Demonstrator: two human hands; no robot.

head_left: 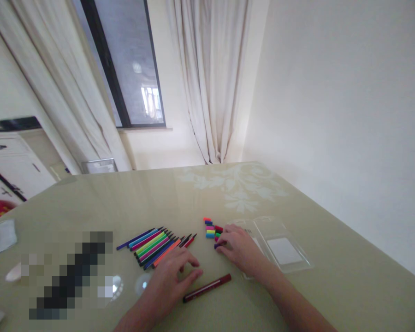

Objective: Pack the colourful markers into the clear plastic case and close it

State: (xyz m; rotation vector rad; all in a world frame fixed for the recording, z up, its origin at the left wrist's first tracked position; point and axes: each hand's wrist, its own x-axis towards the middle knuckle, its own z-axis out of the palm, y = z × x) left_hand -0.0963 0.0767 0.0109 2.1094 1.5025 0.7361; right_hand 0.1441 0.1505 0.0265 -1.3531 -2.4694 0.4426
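Note:
Several uncapped felt-tip pens (152,246) of many colours lie side by side in a slanting row on the table. My left hand (174,272) hovers over the lower right end of that row, its thumb and index finger apart with nothing between them. Just below it lies a dark red felt-tip pen (207,288) with its cap on. Loose pen caps (210,230) in bright colours are grouped at the middle. Beside them, my right hand (240,244) pinches a dark purple pen cap (216,246) at its fingertips; some caps are partly hidden behind its fingers.
A clear plastic case (285,249) lies opened flat under and beyond my right forearm. At the left are a blurred-out dark patch (72,276) and a pale sheet (0,237). A wall (349,138) borders the table's right side; curtains (214,83) hang beyond it.

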